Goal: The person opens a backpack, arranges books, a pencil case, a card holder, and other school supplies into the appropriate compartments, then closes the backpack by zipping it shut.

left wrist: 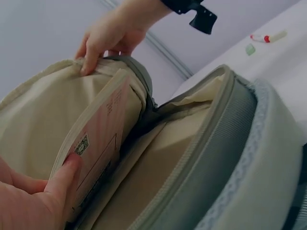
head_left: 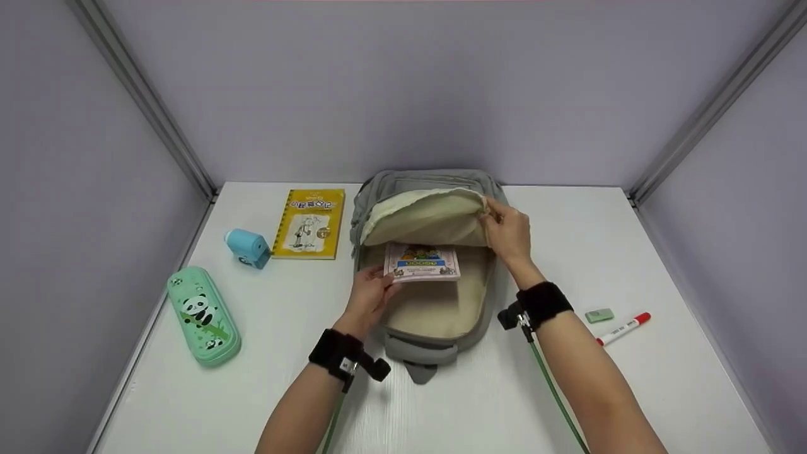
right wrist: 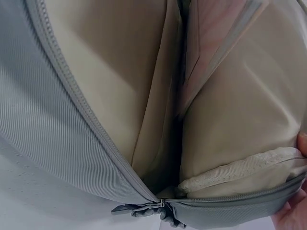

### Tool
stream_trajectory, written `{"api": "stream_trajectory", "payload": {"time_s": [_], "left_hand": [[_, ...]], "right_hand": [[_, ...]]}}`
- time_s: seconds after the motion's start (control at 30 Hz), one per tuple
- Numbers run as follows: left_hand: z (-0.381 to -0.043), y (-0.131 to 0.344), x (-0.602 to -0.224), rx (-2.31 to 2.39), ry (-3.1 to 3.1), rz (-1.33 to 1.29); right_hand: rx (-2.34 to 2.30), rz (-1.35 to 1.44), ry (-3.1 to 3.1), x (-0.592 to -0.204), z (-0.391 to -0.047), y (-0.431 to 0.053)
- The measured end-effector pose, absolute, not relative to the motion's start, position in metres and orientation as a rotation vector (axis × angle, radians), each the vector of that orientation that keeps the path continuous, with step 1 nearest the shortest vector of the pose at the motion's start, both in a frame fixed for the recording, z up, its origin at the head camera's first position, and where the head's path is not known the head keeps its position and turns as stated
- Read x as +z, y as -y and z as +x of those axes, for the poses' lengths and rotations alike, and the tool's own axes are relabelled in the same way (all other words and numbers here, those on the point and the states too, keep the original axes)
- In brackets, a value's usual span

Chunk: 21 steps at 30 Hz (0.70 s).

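A grey backpack [head_left: 435, 180] lies on the table with its main compartment unzipped, showing a cream lining. My right hand [head_left: 509, 234] grips the edge of the raised flap and holds it up. With thumb and fingers my left hand [head_left: 372, 291] pinches a thin pink book [head_left: 423, 262] by its edge. The book is partly inside the opening, under the flap; its far end is hidden there. In the left wrist view the thumb presses the pink cover beside a QR code. The right wrist view shows the book [right wrist: 216, 43] between lining and flap.
Left of the backpack are a yellow book [head_left: 309, 224], a blue pencil sharpener [head_left: 248, 248] and a green panda pencil case [head_left: 203, 316]. On the right, near my right forearm, lie a green eraser [head_left: 599, 315] and a red-capped marker [head_left: 623, 329]. Walls enclose the table's back and sides.
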<state>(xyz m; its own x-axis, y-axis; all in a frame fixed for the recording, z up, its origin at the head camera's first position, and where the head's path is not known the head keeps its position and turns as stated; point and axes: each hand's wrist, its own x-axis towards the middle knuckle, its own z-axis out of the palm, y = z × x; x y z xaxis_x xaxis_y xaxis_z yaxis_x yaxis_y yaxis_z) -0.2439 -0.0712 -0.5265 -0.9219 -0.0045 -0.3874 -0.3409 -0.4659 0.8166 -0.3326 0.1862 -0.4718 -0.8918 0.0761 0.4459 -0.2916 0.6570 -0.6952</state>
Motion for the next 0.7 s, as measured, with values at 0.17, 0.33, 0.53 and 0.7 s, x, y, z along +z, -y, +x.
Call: {"api": "stream_trajectory", "payload": {"time_s": [0.17, 0.33, 0.53, 0.7], "left_hand": [[-0.255, 0.070, -0.531, 2.396, -1.636, -0.441], [-0.255, 0.076, -0.531, 2.094, -2.030, -0.299], [-0.255, 0.082, -0.529, 1.855, -2.341, -0.189], [-0.261, 0.081, -0.530, 1.874, -2.396, -0.162]], "right_hand": [[1.138, 0.176, 2.409, -0.472, -0.333, -0.187], [1.126, 0.189, 2.404, -0.470, -0.333, -0.187], [1.120, 0.197, 2.422, -0.468, -0.335, -0.189], [1.112, 0.229, 2.478, -0.467, -0.333, -0.189]]}}
